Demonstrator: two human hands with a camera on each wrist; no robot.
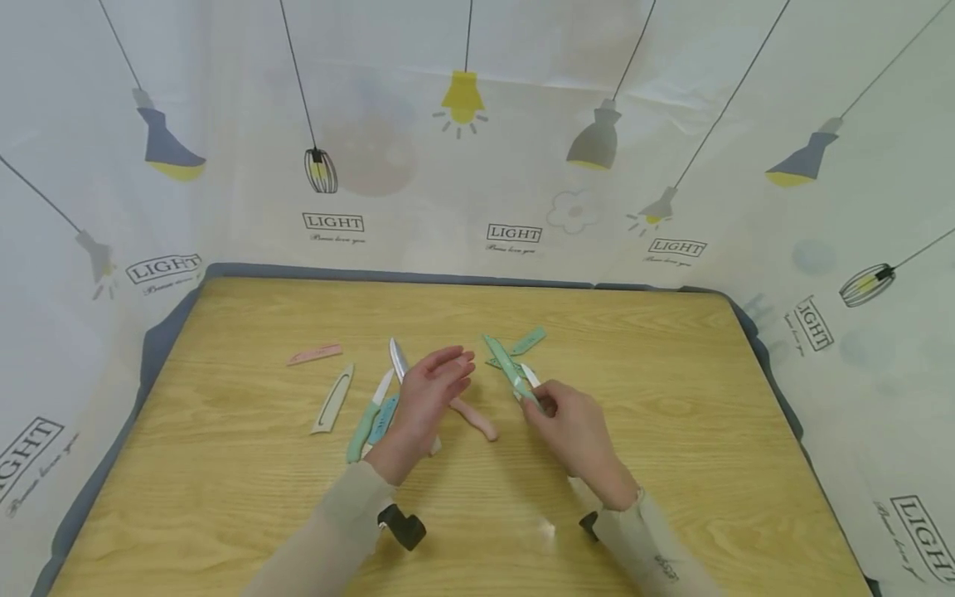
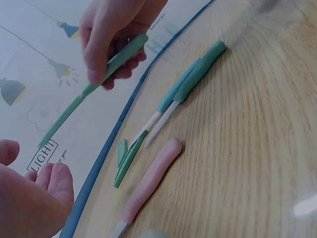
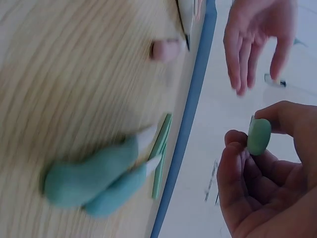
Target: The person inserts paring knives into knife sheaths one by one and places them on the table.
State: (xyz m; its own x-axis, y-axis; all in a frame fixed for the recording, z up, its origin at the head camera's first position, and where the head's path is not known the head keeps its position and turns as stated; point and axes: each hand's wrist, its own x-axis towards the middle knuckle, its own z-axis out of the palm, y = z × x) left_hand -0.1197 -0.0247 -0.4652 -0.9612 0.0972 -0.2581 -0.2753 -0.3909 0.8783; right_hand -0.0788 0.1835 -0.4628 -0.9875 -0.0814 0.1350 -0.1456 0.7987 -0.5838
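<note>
My right hand [image 1: 578, 423] grips a green-handled knife [image 2: 121, 59] above the table; a green sheath [image 1: 503, 361] covers its blade. My left hand [image 1: 429, 396] hovers to the left of it, fingers apart and holding nothing. Below the right hand lie a green-handled knife [image 2: 200, 74] and a teal-handled knife [image 2: 181, 84], side by side with white blades bare. Two green sheaths, one of them farther back [image 1: 530, 341], lie by their tips. A pink-handled knife [image 1: 475, 419] with a bare metal blade [image 1: 399, 358] lies partly hidden behind the left hand.
Left of the left hand lie another green-handled knife [image 1: 363, 431], a blue sheath [image 1: 384, 419], a cream sheath [image 1: 325, 419] and a pink sheath [image 1: 315, 355]. The wooden table [image 1: 671, 497] ends at a printed cloth [image 1: 418, 224] behind.
</note>
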